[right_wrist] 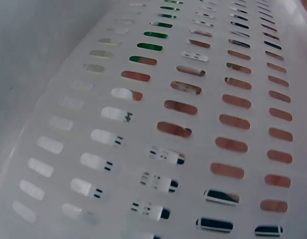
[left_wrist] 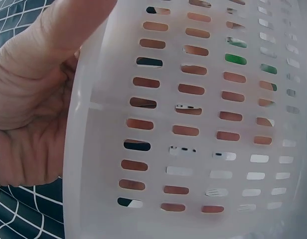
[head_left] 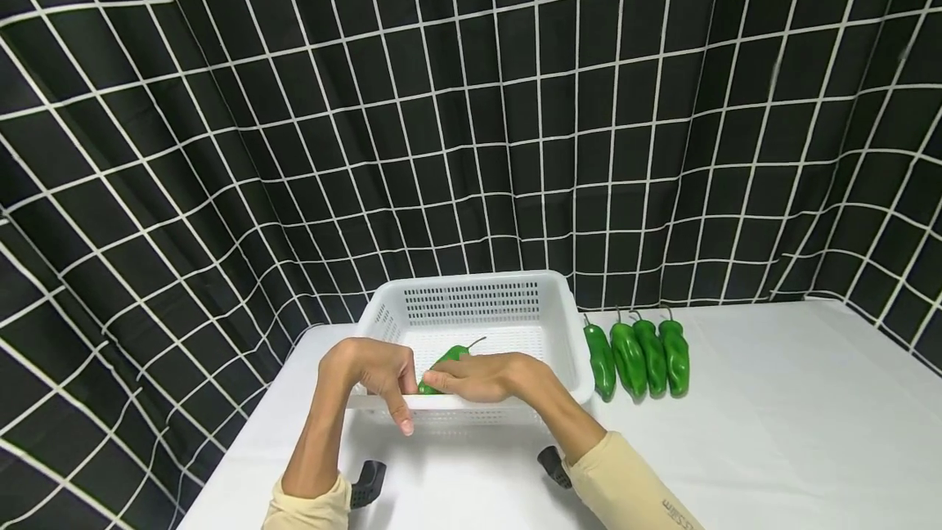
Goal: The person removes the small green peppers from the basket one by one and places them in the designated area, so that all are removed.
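Observation:
A white plastic basket [head_left: 473,401] with slotted walls stands on the table. Inside, near its front wall, lies a green pepper [head_left: 450,356] with a thin stem, tilted up to the right. My right hand [head_left: 482,377] reaches over the front rim and holds this pepper, thumb along it; its other fingers are partly hidden by the wall. Beside the pepper's lower end, my left hand [head_left: 377,366] straddles the same rim, thumb outside and fingers inside. Those fingers show only in pieces through the slots, so their hold is unclear. Both wrist views mostly face the basket wall [left_wrist: 101,149] [right_wrist: 118,164].
To the right of the basket, several more green peppers [head_left: 639,358] lie side by side, stems away from me. White cloth [head_left: 780,415] covers the table. A black curtain with a white grid [head_left: 515,105] hangs behind. Black wrist-camera mounts [head_left: 368,484] stick out by both sleeves.

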`<state>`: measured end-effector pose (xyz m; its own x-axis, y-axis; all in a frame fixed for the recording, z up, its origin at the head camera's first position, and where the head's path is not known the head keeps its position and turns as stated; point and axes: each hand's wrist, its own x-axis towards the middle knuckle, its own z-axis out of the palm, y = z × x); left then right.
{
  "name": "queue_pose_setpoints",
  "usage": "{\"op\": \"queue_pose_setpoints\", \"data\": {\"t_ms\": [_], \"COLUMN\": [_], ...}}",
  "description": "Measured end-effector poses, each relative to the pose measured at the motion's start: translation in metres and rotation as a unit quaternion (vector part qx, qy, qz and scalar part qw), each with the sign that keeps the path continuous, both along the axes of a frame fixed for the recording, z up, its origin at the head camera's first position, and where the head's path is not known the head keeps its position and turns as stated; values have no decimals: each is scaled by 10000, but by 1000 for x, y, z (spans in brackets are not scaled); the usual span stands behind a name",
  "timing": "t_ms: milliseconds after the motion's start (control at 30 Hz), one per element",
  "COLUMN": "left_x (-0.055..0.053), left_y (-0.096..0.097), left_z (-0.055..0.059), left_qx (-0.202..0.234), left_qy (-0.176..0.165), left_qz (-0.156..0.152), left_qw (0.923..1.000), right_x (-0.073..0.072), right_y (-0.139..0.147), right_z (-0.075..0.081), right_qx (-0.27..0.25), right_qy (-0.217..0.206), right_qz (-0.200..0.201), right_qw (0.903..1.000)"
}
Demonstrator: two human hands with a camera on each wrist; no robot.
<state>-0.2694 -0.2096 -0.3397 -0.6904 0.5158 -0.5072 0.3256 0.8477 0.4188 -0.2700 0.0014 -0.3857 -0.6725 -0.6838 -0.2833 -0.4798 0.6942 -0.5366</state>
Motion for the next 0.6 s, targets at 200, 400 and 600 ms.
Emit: {"op": "queue_pose_setpoints", "data": {"t_ms": [200, 400, 600], "left_x": [0, -2, -1], "left_y": [1, 3, 1], "left_z": [-2, -2, -2], "left_qx": [-34, 36, 20], "left_qy": [-46, -165, -59], "left_qz": [253, -3, 15], "left_qw": [9997, 9999, 10000], "right_x": [-1, -1, 0], "right_y": [-1, -6, -8], "right_z": [1, -1, 0], "right_qx": [145, 363, 660], "right_qy": [344, -135, 49], "right_qz": [-408, -795, -1098], "right_qw": [9985, 9961, 9917]}}
